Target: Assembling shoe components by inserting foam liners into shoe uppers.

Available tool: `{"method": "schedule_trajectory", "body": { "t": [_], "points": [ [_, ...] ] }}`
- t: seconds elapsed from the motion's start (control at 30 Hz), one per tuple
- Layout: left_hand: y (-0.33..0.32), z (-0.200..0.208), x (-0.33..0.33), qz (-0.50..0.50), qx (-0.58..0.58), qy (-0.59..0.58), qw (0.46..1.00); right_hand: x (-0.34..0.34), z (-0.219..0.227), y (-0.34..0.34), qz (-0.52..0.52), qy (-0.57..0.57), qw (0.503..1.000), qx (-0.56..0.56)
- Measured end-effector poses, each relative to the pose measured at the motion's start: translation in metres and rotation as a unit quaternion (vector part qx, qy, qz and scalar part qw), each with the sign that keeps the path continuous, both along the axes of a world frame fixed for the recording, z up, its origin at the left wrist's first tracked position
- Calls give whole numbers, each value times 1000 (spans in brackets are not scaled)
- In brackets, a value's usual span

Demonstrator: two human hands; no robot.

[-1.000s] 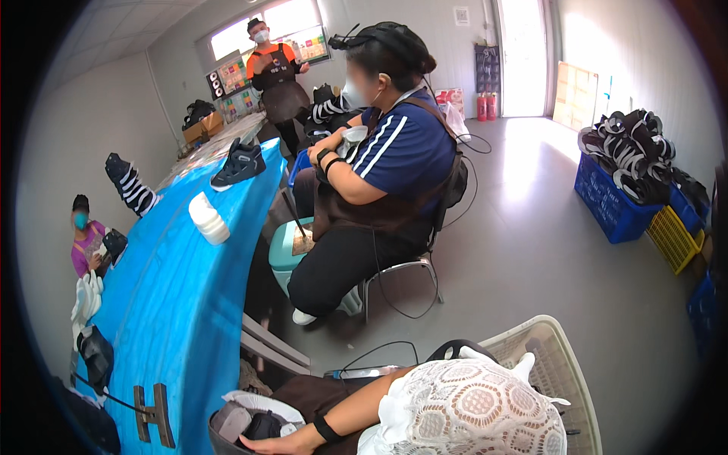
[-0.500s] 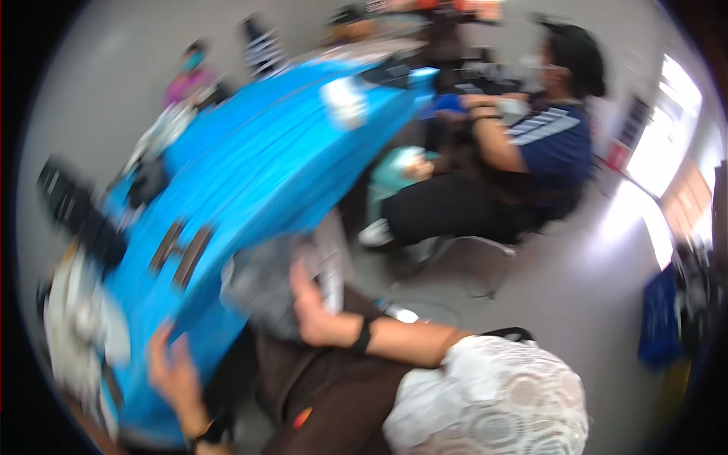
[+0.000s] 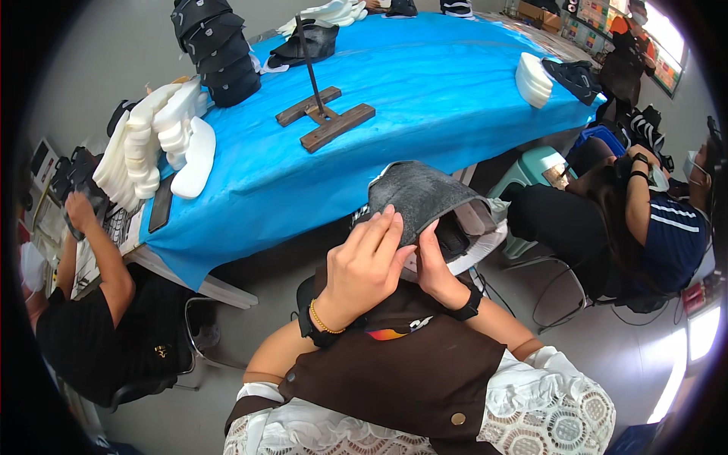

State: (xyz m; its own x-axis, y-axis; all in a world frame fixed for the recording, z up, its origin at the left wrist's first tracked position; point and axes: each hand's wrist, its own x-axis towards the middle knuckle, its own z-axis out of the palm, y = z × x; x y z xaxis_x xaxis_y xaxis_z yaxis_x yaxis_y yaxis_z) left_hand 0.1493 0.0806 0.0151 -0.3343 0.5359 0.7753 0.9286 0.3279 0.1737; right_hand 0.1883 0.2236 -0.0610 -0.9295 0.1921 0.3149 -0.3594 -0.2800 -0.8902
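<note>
A dark grey, curved fabric piece [image 3: 428, 193], hollow underneath with a pale inner edge, sits in front of me. Its exact kind is hard to tell. My left hand [image 3: 355, 262] lies against its near left side, with fingertips on the fabric and the thumb at the lower edge. My right hand [image 3: 440, 267] pinches the rim beside it, thumb up and other fingers mostly hidden. Both hands are closed on the same piece, their thumbs close together. Under its right side a white, padded-looking thing [image 3: 485, 246] partly shows.
A blue-covered table [image 3: 258, 171] bears an upright rod on an H-shaped wooden base [image 3: 337, 127], white foam shapes [image 3: 199, 159] and stacked black fabric pieces [image 3: 220, 57]. Co-workers sit at left [image 3: 83, 311] and right [image 3: 667, 212]. A pale green stool [image 3: 531, 171] stands nearby.
My view has swung left and steadied. Both hands, apart and open before, now meet on the dark grey fabric piece.
</note>
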Motion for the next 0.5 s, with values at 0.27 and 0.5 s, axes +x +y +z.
{"method": "schedule_trajectory", "body": {
  "t": [0.27,0.5],
  "points": [
    [-1,-17,-1,-5,46,-21,999,5,17,5,-101,14,971,216],
    [-1,-37,-11,-14,33,-67,997,-9,-11,0,-108,-53,980,160]
  ]
}}
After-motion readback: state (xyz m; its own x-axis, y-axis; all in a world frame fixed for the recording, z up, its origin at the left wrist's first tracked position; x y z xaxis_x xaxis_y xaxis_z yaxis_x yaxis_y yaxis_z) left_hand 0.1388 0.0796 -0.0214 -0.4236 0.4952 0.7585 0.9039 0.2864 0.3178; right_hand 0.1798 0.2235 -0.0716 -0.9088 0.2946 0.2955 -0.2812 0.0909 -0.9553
